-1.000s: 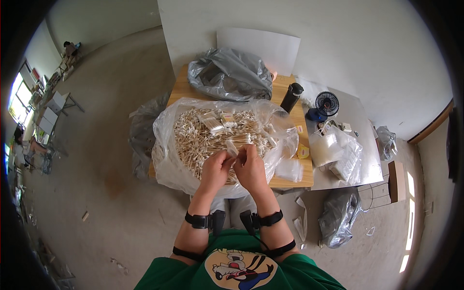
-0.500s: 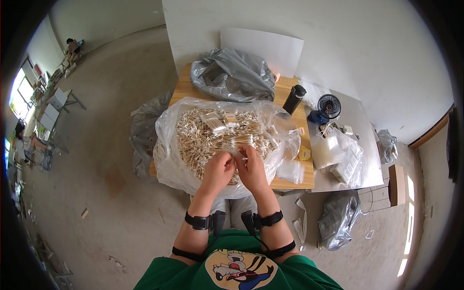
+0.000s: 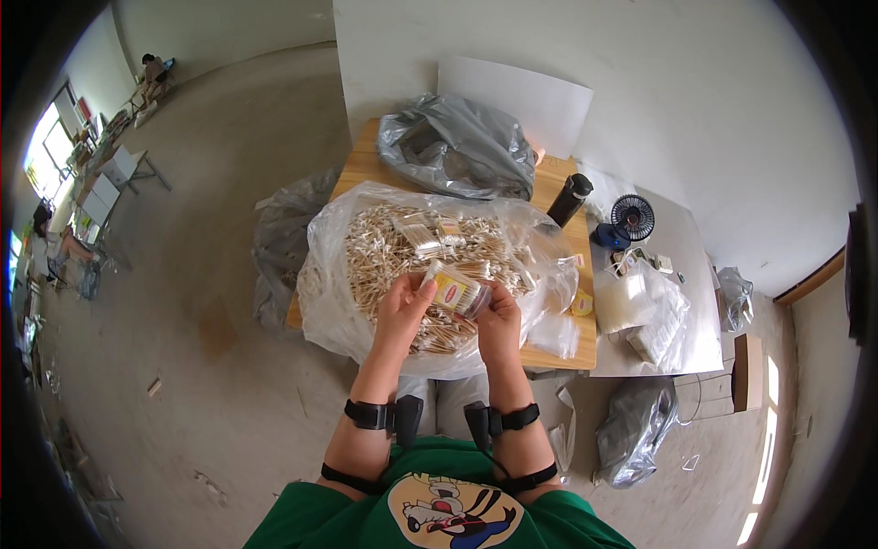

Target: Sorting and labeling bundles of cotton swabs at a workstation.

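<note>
Between my two hands, above a pile of loose cotton swabs (image 3: pixel 370 247), is a small clear pack of cotton swabs (image 3: pixel 452 290) with a yellow and red label facing up. My left hand (image 3: pixel 400 309) pinches its left end, thumb on top. At its right end, my right hand (image 3: pixel 500 318) has its fingers closed on the clear plastic. The pile lies in a large, wide-mouthed clear plastic bag (image 3: pixel 327 320). A bundle of swabs (image 3: pixel 419 236) and another labelled pack (image 3: pixel 449 231) rest on the pile's far side.
A grey plastic bag (image 3: pixel 457 146) sits at the wooden table's (image 3: pixel 364 165) far end. To the right are a black bottle (image 3: pixel 571 199), a small fan (image 3: pixel 631 220), clear bags (image 3: pixel 553 336) and a metal-topped table (image 3: pixel 700 320). Two people sit far left.
My hands have moved apart, and the labelled pack now shows face up between them. Earlier, my fingers were together over the pile, largely hiding what they held. The view has shifted slightly.
</note>
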A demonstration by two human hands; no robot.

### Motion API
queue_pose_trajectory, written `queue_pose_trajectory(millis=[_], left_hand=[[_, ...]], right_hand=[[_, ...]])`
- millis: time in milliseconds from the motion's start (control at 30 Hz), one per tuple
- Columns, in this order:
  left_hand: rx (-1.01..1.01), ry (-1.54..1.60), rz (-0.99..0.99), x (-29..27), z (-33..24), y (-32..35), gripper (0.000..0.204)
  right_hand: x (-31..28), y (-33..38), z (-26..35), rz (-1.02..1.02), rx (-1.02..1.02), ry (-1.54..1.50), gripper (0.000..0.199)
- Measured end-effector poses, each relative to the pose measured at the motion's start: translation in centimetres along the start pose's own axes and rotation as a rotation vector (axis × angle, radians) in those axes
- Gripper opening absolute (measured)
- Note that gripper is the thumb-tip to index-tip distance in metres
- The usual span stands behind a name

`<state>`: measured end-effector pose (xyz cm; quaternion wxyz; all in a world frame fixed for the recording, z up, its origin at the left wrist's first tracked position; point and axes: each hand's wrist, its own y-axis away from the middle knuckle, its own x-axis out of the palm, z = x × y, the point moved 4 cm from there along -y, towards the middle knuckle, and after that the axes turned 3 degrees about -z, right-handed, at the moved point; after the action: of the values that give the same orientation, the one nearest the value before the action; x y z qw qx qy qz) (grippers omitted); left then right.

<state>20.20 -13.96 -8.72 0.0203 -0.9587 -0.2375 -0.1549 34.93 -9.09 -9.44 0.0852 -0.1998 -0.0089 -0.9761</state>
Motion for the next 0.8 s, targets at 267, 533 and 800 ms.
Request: queue_pose_trajectory(millis=[267, 533, 800], left_hand=[[0.509, -0.676, -0.074, -0.1, -2.1, 0.1, 0.019], [0.320, -0.550, 0.028, 0.1, -2.2, -0.2, 0.018], [0.249, -0.361, 0.015, -0.8, -0.5, -1.0, 0.016]], right_hand=[[0.9, -0.9, 2.8, 0.091, -0.439, 0.661, 0.024], [1.8, -1.2, 1.4, 0.121, -0.225, 0.580, 0.018], [2.2, -2.0, -0.1, 0.154, -0.120, 0.220, 0.006]])
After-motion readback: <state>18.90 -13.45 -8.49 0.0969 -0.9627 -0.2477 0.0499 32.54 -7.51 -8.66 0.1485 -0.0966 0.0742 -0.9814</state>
